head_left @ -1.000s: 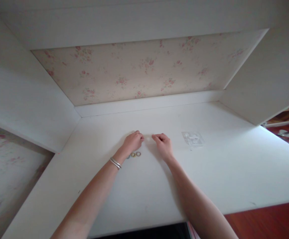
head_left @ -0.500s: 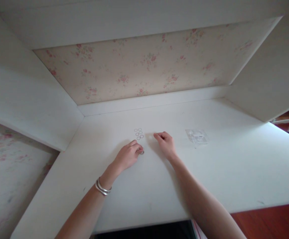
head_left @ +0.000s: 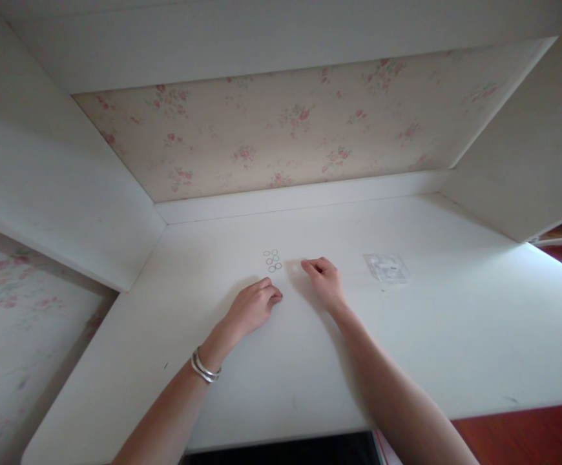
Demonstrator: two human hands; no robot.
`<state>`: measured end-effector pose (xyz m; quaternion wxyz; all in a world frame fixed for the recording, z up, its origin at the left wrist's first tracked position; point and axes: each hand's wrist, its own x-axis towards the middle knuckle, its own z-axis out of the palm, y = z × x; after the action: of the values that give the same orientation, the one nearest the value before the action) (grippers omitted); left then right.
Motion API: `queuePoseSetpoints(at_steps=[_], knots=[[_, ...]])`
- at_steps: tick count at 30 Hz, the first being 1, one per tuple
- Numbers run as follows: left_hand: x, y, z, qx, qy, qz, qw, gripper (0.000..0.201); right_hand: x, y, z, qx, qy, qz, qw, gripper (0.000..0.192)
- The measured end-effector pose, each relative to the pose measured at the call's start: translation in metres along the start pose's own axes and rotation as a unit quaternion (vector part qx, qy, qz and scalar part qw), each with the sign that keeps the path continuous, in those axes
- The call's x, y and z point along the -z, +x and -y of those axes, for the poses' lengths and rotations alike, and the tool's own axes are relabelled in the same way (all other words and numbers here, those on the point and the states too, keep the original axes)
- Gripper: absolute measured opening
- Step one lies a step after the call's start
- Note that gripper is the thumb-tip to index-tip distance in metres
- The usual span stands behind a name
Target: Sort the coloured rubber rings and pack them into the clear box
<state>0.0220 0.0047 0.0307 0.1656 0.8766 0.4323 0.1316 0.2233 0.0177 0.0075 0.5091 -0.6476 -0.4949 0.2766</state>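
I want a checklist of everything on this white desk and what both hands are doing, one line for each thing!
Surface: white desk, bare except for a few small items.
Job's things: cluster of small thin rings lying flat on the desk, just beyond both hands.
Clutter: small clear plastic bag to the right of the right hand.
Hands: left hand rests curled on the desk, fingertips pinched together; whether it holds anything cannot be told. Right hand rests curled, fingers pointing toward the rings. Bracelet on the left wrist.
Cables: nothing seen.
Surroundings: floral wallpaper behind the desk, white side panels, reddish floor at lower right.
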Motion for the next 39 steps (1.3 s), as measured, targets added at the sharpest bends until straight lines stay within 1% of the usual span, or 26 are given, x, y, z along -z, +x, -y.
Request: queuePoseSetpoints(at_steps=[6, 10, 12, 15, 17, 19, 21, 23, 25, 27, 30, 34, 39], knots=[[-0.001, 0.001, 0.001, 0.004, -0.003, 0.001, 1.0, 0.024, -0.001, 0.001, -0.002, 0.003, 0.002, 0.0, 1.0, 0.029], [0.004, -0.002, 0.002, 0.004, -0.022, -0.015, 1.0, 0.023, -0.001, 0.001, -0.004, 0.013, -0.003, -0.005, 1.0, 0.031], [0.01, -0.007, 0.005, 0.015, -0.039, -0.036, 0.998, 0.021, -0.001, 0.001, -0.004, 0.019, -0.006, -0.005, 1.0, 0.031], [0.016, -0.019, 0.017, 0.044, -0.08, -0.095, 0.991, 0.019, -0.001, -0.002, -0.004, 0.035, -0.023, 0.005, 0.999, 0.031], [0.017, -0.028, 0.029, 0.073, -0.116, -0.136, 0.981, 0.019, -0.002, -0.005, -0.003, 0.053, -0.044, 0.015, 0.998, 0.031], [0.015, -0.036, 0.042, 0.113, -0.165, -0.161, 0.967, 0.02, -0.006, -0.009, -0.002, 0.074, -0.068, 0.023, 0.995, 0.031], [0.011, -0.042, 0.053, 0.156, -0.221, -0.167, 0.948, 0.023, -0.014, -0.011, 0.002, 0.096, -0.099, 0.038, 0.99, 0.031], [0.008, -0.044, 0.06, 0.19, -0.263, -0.164, 0.931, 0.026, -0.024, -0.009, 0.008, 0.124, -0.143, 0.073, 0.979, 0.03], [0.006, -0.045, 0.063, 0.209, -0.28, -0.158, 0.923, 0.029, -0.037, -0.002, 0.016, 0.149, -0.196, 0.114, 0.962, 0.029], [0.005, -0.044, 0.063, 0.211, -0.286, -0.153, 0.922, 0.029, -0.051, 0.009, 0.025, 0.154, -0.254, 0.142, 0.944, 0.028], [0.005, -0.043, 0.063, 0.207, -0.295, -0.15, 0.921, 0.029, -0.07, 0.029, 0.036, 0.135, -0.328, 0.162, 0.921, 0.026], [0.005, -0.042, 0.065, 0.201, -0.308, -0.149, 0.918, 0.028, -0.092, 0.051, 0.044, 0.13, -0.363, 0.18, 0.905, 0.024], [0.006, -0.042, 0.067, 0.199, -0.3, -0.14, 0.922, 0.026, -0.112, 0.062, 0.047, 0.121, -0.404, 0.2, 0.885, 0.018]])
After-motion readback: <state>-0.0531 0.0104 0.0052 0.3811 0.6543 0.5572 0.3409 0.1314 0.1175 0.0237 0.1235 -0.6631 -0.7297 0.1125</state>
